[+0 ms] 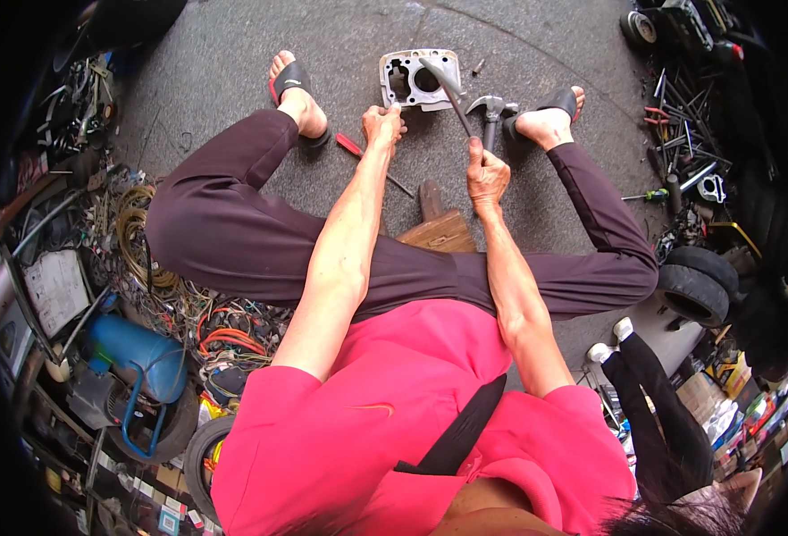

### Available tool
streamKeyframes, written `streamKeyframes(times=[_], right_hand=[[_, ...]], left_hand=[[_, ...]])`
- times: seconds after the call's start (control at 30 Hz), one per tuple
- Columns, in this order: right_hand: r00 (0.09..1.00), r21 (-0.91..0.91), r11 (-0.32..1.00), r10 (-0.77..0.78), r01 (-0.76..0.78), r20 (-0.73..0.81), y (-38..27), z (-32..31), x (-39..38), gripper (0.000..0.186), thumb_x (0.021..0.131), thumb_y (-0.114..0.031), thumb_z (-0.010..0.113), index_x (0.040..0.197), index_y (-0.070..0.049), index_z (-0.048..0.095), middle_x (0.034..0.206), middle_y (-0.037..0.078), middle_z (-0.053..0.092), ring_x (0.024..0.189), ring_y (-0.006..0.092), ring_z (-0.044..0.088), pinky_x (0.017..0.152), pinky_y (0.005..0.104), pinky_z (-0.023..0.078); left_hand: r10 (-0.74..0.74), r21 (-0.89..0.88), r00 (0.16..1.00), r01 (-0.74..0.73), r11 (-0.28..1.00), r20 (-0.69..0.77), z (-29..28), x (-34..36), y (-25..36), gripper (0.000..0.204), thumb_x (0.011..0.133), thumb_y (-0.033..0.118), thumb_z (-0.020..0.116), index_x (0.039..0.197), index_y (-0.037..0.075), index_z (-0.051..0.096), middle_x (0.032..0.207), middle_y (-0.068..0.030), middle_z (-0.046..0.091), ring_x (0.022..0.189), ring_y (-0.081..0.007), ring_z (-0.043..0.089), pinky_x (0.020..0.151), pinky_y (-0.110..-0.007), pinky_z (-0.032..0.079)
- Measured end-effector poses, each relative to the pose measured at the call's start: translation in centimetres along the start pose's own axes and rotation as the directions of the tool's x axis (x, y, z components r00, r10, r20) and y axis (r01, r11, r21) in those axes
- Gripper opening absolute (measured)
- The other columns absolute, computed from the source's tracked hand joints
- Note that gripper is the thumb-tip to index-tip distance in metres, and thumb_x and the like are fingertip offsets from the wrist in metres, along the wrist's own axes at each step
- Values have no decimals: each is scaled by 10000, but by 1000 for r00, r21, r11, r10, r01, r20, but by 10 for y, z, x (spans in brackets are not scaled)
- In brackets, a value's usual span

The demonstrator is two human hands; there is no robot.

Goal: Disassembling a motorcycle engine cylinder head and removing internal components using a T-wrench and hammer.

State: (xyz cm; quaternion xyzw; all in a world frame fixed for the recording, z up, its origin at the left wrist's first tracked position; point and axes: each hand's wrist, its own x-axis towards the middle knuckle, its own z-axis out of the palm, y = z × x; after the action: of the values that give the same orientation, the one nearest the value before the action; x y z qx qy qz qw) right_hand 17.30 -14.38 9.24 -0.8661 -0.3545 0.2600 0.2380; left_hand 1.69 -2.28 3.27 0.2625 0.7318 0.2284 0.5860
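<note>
A grey metal engine casting (387,79) with large openings and bolt holes lies on the ground between my feet. My left hand (385,127) is closed at its near left corner, thumb against the metal. My right hand (488,174) grips the dark shaft of a long tool with a broad grey curved blade (441,76). That blade is over the right part of the casting; whether it touches cannot be told. A claw hammer (490,109) is right of the casting, partly behind my right hand. Near my left wrist lies a red-handled screwdriver (349,145).
A small cylindrical metal piece (478,66) lies right of the casting. A wooden piece (439,234) is between my thighs. Loose tools (680,125) and tyres (702,281) are to the right. Cables and a blue tank (139,344) crowd the left. Another person's legs (653,402) show lower right.
</note>
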Motion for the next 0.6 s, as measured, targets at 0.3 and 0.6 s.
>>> streamKeyframes(times=[0.3,0.6], right_hand=[[958,-249,954,216,-167,188,3,9,10,782,822,-737,383,808,-24,705,786,256,656,811,462,630,760,527,474],[986,-2,992,128,-128,108,2,-1,8,773,832,-715,413,644,4,624,560,235,528,571,406,549,585,458,416]], left_hand=[[-15,22,999,14,1000,50,-2,-1,2,264,867,222,625,901,-33,565,686,-100,627,526,-159,611,405,-263,438],[-19,14,999,19,1000,46,0,-1,2,257,867,224,622,888,-26,564,687,-100,630,546,-162,615,423,-263,444]])
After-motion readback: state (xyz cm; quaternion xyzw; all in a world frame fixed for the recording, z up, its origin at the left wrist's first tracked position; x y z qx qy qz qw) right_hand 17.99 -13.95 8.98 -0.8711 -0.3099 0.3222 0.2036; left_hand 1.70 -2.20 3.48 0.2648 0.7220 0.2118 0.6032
